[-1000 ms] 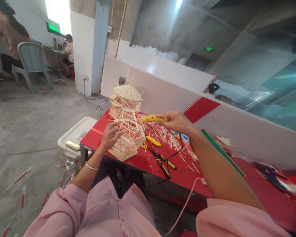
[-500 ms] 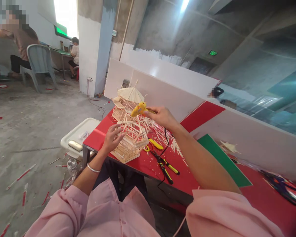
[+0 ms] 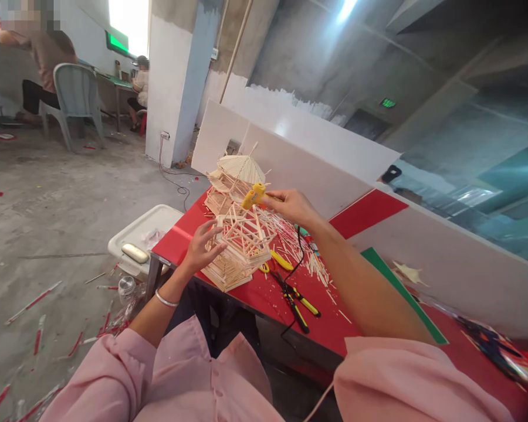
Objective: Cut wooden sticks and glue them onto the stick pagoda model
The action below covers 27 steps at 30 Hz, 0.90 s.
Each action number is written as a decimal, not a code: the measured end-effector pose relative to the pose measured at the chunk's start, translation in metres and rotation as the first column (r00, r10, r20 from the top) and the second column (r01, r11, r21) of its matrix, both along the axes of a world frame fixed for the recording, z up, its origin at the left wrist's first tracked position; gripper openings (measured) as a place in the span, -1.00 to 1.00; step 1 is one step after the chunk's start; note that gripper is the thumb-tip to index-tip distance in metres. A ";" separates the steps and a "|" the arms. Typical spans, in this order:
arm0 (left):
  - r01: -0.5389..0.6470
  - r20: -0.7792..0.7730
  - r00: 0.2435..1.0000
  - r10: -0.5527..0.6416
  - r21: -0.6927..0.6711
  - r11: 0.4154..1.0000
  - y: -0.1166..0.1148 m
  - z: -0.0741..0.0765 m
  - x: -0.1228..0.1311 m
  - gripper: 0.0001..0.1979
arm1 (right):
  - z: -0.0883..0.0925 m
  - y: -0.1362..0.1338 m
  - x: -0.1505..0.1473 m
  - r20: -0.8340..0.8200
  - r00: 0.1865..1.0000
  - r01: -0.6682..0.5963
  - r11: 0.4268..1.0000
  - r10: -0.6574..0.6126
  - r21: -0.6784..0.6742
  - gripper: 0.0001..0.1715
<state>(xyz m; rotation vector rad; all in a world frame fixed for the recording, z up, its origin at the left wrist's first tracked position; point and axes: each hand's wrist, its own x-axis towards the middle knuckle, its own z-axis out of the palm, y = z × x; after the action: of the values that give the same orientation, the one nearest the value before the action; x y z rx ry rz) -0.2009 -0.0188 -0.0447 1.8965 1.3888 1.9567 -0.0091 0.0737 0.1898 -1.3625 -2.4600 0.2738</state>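
Observation:
My right hand point(image 3: 293, 206) is closed round a yellow hot glue gun point(image 3: 254, 196), its nozzle pointing left and down above a wooden-stick model point(image 3: 244, 234). My left hand point(image 3: 203, 246) is at the near left side of that model, thumb and fingers apart; whether the fingertips touch the sticks I cannot tell. The model has an open lattice frame on a wider base of closely laid sticks point(image 3: 229, 271). Just behind it stands a second stick structure with a pointed, ribbed roof point(image 3: 242, 168). A black cord point(image 3: 296, 264) hangs below my right hand.
On the red table point(image 3: 264, 299) lie yellow-black pliers point(image 3: 297, 302), a yellow-handled tool point(image 3: 281, 261) and scattered loose sticks point(image 3: 317, 268). A green board point(image 3: 400, 290) is at the right. White panels point(image 3: 290, 155) line the back. A cream stool point(image 3: 145, 234) stands left. Two people sit farther off.
The view has shifted slightly, so the table and models sit a little more to the right. Both hands keep nearly the same place by the model, the glue gun still held.

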 end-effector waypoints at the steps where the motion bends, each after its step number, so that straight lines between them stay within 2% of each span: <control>1: -0.001 0.001 1.000 0.001 -0.004 1.000 0.000 0.000 0.000 -0.59 | -0.001 0.000 0.000 -0.002 1.000 -0.007 1.000 0.007 0.002 -0.44; 6: 0.013 0.008 1.000 -0.013 -0.012 1.000 0.000 -0.001 -0.001 -0.60 | 0.000 -0.001 0.006 -0.011 1.000 -0.024 1.000 0.024 0.005 -0.39; 11: 0.027 0.012 1.000 -0.027 -0.010 1.000 -0.001 -0.002 -0.002 -0.59 | 0.016 -0.018 0.025 -0.059 0.998 0.012 1.000 -0.013 -0.024 -0.36; 14: 0.034 0.018 0.999 -0.034 -0.013 0.999 -0.001 -0.001 -0.002 -0.59 | 0.023 -0.028 0.039 -0.081 0.996 0.030 1.000 -0.029 0.008 -0.37; 19: 0.026 0.035 0.999 -0.025 -0.016 1.000 -0.001 0.000 0.000 -0.60 | 0.019 -0.031 0.051 -0.121 0.985 0.129 0.989 -0.120 0.066 -0.39; 23: 0.019 0.032 0.999 -0.019 -0.013 1.000 -0.002 0.000 -0.001 -0.59 | 0.011 -0.028 0.050 -0.164 0.982 0.089 0.996 -0.092 -0.026 -0.41; 27: 0.021 0.024 0.999 -0.020 -0.024 0.999 -0.003 0.000 -0.002 -0.59 | 0.013 -0.029 0.053 -0.209 0.974 0.065 0.991 -0.089 -0.120 -0.41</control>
<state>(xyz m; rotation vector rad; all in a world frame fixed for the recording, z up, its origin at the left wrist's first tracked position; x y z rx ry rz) -0.2029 -0.0218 -0.0442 1.8630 1.3751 1.9373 0.0441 0.0449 0.2023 -1.3907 -2.2396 0.5191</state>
